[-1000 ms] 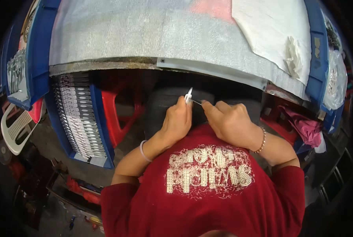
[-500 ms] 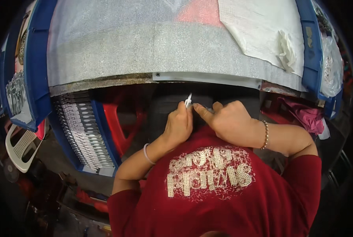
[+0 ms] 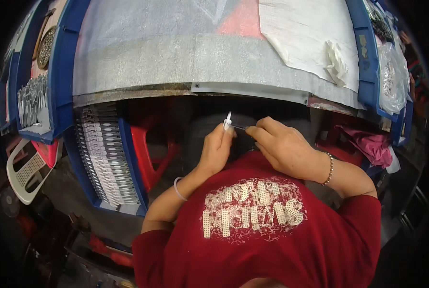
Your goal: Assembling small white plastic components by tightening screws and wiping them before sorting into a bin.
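Observation:
My left hand pinches a small white part with a slim pointed tip, held over my lap in front of the table edge. Between the fingers of my right hand is a thin dark rod, whose far end meets the white part or lies right against it. Its kind is too small to make out, and my fingers hide its near end. Both hands are closed.
Pale foam sheeting covers the table, with a white cloth at the far right. Blue bins flank it. Lower left, another blue bin holds rows of slim metal pieces, beside a red stool.
My right hand has drawn back to the right from the white part, and the thin dark rod now shows between them. My left hand keeps its pinch; the whole view has shifted slightly.

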